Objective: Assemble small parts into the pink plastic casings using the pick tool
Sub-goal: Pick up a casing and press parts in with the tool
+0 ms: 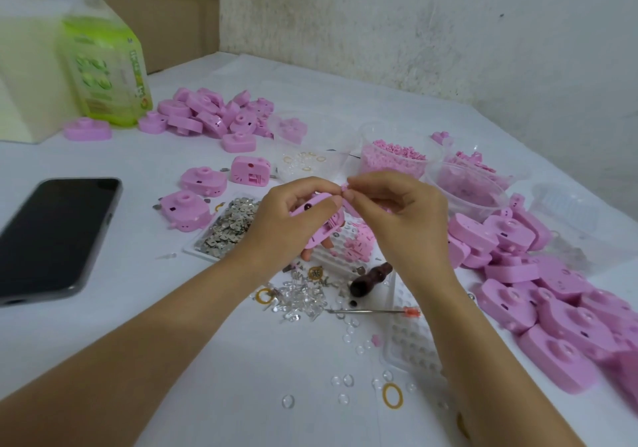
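Rough whitewashed wall (431, 25) across back and right, mottled with grey-green staining, scattered dark specks and hairline cracks. Lower edge running diagonally down to the right, meeting far side of table. Stacked brown cardboard boxes (162, 11) at upper left, just beside left end of wall. Table (214, 360) under white covering, slightly creased, filling lower part of view. Soft, even, diffuse light; faint shadows only, no hard edges or glare on wall.

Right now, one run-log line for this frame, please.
left hand holds pink casing | right hand pinches small pink part | pick tool lies on table, unheld
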